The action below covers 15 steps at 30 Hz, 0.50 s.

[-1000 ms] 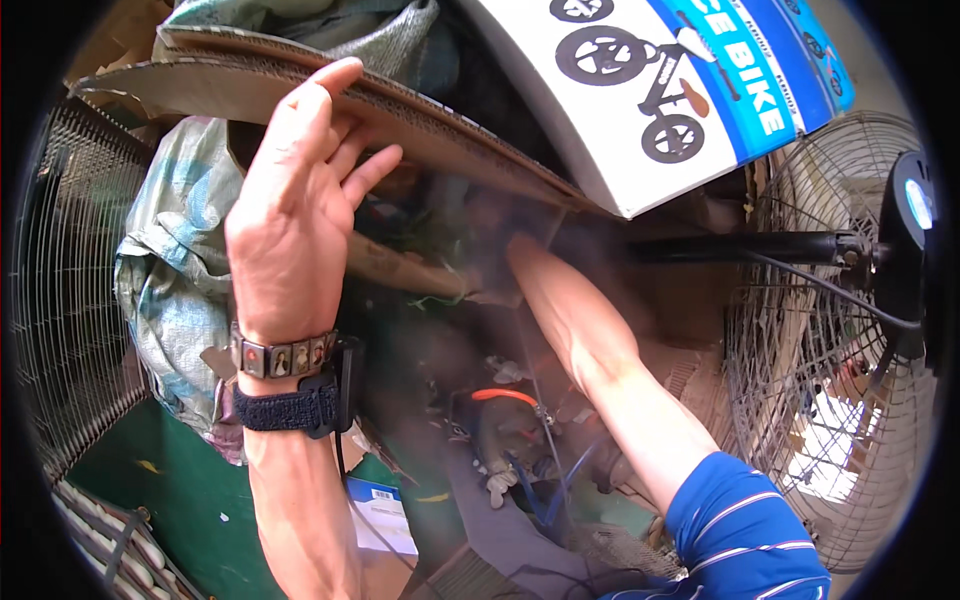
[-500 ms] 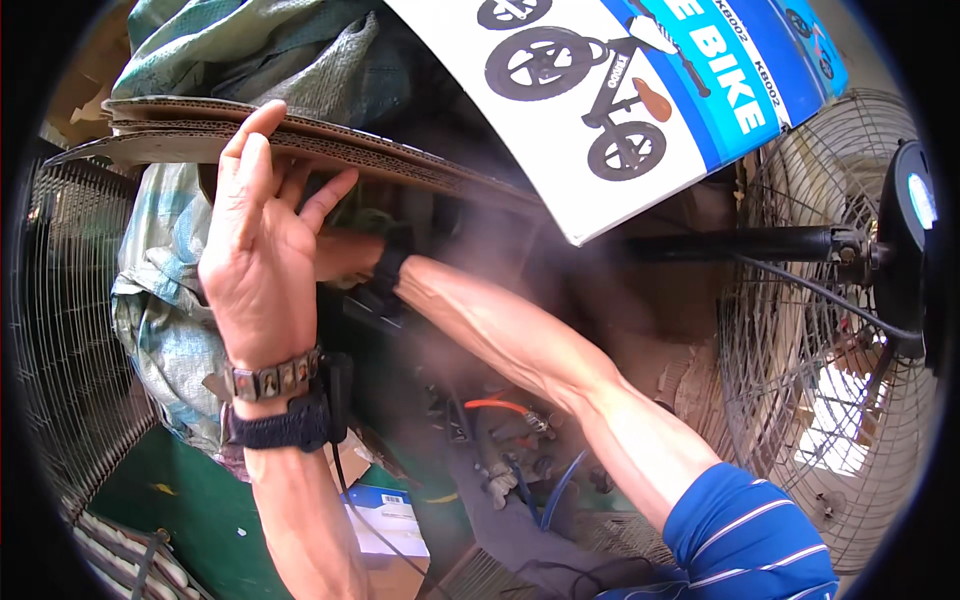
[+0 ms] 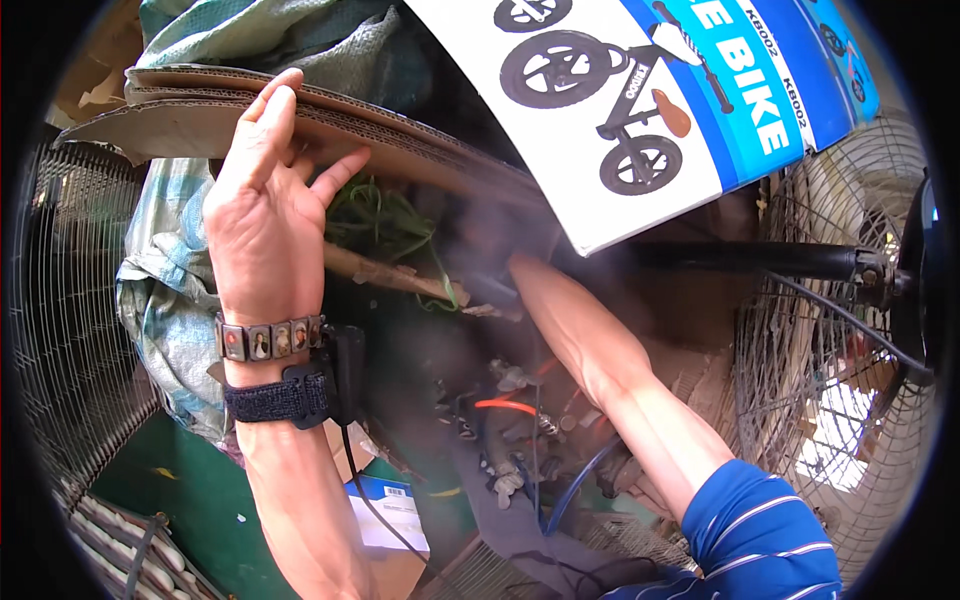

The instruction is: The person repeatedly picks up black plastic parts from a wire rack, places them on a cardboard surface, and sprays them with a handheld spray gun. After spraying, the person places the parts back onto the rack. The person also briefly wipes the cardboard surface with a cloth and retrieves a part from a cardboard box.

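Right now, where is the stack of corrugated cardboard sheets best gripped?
Probably at the cardboard stack's free front edge, from below, where the left hand already curls its fingers over it; the far end runs under the printed box.

A stack of brown corrugated cardboard sheets (edges frayed, flutes showing) is lifted, tilting over dark clutter.

Green floor lay below. Wire fan guards stood at left and right. Daylight came through the right guard.
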Tool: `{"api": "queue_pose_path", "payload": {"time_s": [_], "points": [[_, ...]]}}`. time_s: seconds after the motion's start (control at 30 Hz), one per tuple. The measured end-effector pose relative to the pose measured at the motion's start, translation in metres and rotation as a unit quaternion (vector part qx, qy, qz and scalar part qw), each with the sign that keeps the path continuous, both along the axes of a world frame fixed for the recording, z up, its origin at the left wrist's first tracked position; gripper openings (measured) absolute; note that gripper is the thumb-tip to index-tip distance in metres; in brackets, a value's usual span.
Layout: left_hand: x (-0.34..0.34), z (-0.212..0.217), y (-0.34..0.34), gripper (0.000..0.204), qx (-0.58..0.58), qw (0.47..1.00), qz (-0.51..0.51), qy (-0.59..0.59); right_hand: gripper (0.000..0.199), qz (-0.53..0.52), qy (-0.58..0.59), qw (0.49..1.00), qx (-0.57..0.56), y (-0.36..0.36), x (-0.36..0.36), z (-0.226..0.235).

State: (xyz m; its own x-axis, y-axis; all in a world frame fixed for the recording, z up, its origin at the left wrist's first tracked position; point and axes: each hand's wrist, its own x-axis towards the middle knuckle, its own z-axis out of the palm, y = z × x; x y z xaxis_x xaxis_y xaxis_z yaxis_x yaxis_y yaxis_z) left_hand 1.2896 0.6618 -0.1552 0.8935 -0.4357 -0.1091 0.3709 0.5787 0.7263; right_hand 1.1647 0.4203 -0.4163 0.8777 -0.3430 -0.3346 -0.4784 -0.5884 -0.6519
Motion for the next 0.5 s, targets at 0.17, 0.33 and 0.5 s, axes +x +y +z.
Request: {"api": "queue_pose_path", "payload": {"time_s": [0.17,0.33,0.5], "points": [[-0.003,0.003,-0.002,0.053,0.038,0.999,0.012,0.010,0.035,0.007,-0.029,0.999,0.041,-0.007,-0.007,-0.028],[0.004,0.003,0.001,0.052,-0.002,1.000,-0.020,0.005,0.034,0.038,-0.049,0.994,0.090,-0.017,-0.019,-0.053],[0.007,-0.004,0.000,0.050,-0.012,0.999,-0.033,-0.005,0.033,0.189,0.015,0.982,0.022,-0.007,-0.005,-0.030]]}}
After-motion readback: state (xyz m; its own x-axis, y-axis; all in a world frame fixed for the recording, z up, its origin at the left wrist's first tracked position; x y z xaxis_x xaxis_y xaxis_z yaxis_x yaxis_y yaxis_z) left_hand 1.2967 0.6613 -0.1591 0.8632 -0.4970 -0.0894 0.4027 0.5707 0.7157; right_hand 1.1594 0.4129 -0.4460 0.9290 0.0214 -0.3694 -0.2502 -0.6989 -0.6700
